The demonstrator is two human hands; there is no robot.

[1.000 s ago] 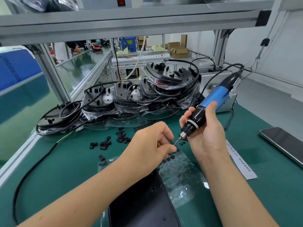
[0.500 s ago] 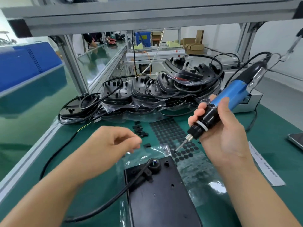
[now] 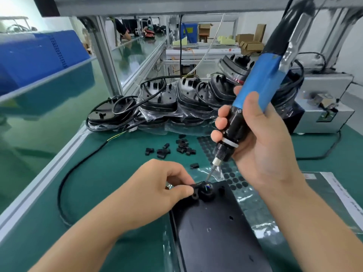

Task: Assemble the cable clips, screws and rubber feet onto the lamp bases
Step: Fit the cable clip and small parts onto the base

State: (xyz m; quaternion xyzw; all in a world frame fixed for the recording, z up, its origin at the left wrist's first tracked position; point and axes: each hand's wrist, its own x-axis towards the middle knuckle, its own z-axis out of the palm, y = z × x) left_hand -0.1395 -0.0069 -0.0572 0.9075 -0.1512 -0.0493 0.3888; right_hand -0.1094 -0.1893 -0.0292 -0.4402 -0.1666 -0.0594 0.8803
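The right hand (image 3: 261, 146) is wrapped around a blue and black power screwdriver (image 3: 253, 103). The top of the tool runs out of the picture. Its thin metal tip (image 3: 209, 174) points down at a round black knob (image 3: 206, 191) on the lamp base (image 3: 216, 228). The tip looks like it touches the knob, but that spot is small and shiny, so it is hard to be sure.

The lamp base is a flat black plate near the front edge of the green table (image 3: 110, 173). Its near end is cut off by the picture. It lies on clear plastic wrap.

The left hand (image 3: 157, 191) pinches a small black cable clip (image 3: 194, 194) just beside the knob. The fingers hide most of the clip.

More black clips (image 3: 176, 148) lie loose in the middle of the table. A sheet of round rubber feet (image 3: 233, 177) is partly hidden behind the right hand. No screw can be made out. A pile of wrapped lamp bases (image 3: 176, 101) sits along the back edge.
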